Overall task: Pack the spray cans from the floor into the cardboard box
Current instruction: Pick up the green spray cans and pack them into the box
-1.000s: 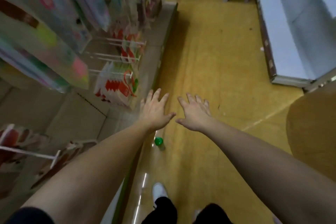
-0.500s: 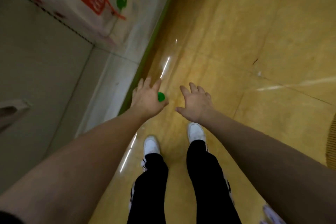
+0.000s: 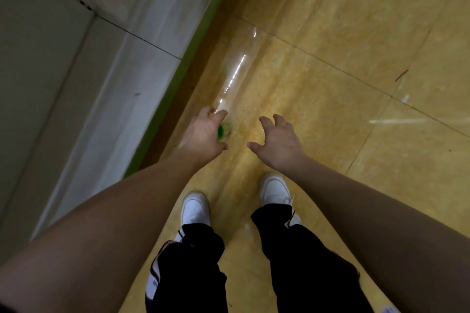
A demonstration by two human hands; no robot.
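One spray can [image 3: 221,131] is on the yellow floor beside the shelf base; only its green cap shows, the rest hidden under my left hand. My left hand [image 3: 204,134] reaches down over it, fingers and thumb spread on either side of the cap, and no closed grasp is visible. My right hand [image 3: 276,141] hovers to the right of the can, apart from it, with loosely bent fingers that hold nothing. The cardboard box is not in view.
A white shelf base with a green edge strip [image 3: 178,71] runs along the left of the can. My two feet in white shoes [image 3: 195,208] stand just behind the hands. Glossy yellow floor tiles [image 3: 356,58] stretch to the right.
The view has tilted further down as I bend. Both hands have dropped toward the floor, and the left hand now covers part of the green cap.
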